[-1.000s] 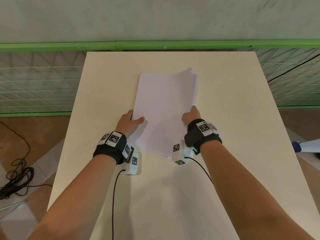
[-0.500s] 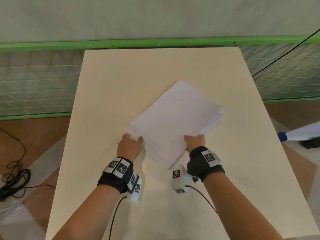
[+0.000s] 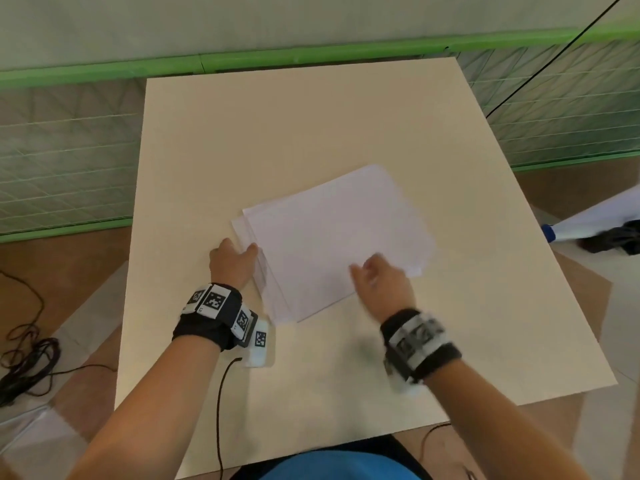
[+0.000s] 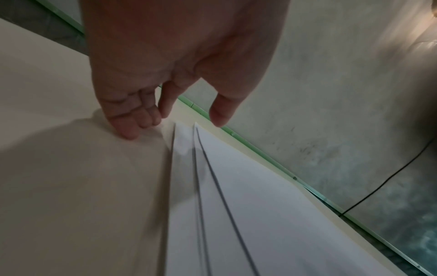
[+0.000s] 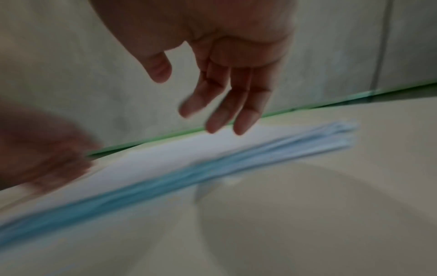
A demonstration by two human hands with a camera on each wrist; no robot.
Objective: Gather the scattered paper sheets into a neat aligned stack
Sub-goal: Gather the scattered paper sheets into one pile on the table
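The paper sheets [image 3: 339, 237] are lying as one loose stack near the middle of the table [image 3: 311, 126], turned at an angle to its edges. The stack is not yet squared: along its left side at least three staggered edges are showing in the left wrist view, and the exact sheet count cannot be told. The left hand [image 3: 230, 263] is sitting at that left edge with fingers relaxed, little fingertip resting on the table just beside the paper and thumb hanging apart above it, gripping nothing; it is probably acting as a stop for the sheets to be pushed against. The right hand [image 3: 381, 282] is hovering blurred over the near right corner, fingers [image 5: 246, 119] extended and spread above the top sheet, thumb apart, holding nothing, likely heading in to tap that side flush. Two hands are working, each wearing one black wrist band [image 3: 216, 313] with printed markers. Beyond the table's far edge one green rail [image 3: 311, 57] is running across.
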